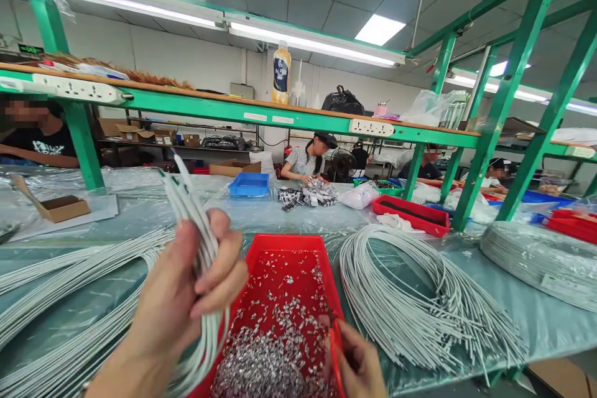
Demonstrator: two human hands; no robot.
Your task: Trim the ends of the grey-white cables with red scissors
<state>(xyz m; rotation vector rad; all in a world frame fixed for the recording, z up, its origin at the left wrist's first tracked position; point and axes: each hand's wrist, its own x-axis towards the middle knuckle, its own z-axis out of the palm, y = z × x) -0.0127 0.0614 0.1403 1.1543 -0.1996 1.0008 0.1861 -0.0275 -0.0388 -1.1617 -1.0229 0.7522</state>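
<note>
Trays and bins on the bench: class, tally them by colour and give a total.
Red: 3, the tray of metal bits, one behind it, one far right.
Blue: 1.
Green: 1.
Total: 5

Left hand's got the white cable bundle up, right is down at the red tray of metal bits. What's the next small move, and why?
Probably pinch one metal terminal from the red tray with the right hand: the left hand holds the cable bundle ends-up, and the right rests at the tray's edge.

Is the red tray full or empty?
Partly full. The red tray holds small shiny metal pieces, heaped near the right hand, thinner farther away.
</note>
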